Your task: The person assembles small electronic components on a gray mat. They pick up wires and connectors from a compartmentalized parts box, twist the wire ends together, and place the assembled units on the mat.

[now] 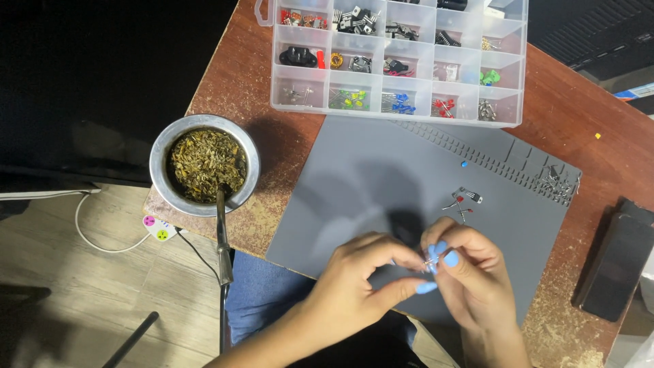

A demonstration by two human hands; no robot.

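Both hands meet low over the near edge of the grey work mat: the left hand and the right hand each pinch with thumb and forefinger on one tiny wire-legged component, which sits caught between their fingertips just above the mat. Just beyond the right hand, a few more small loose components lie on the mat, well apart from the clear compartment box of sorted parts at the far side of the desk, while a metal cup of chopped herbs with its metal straw stands off to the left of the mat.
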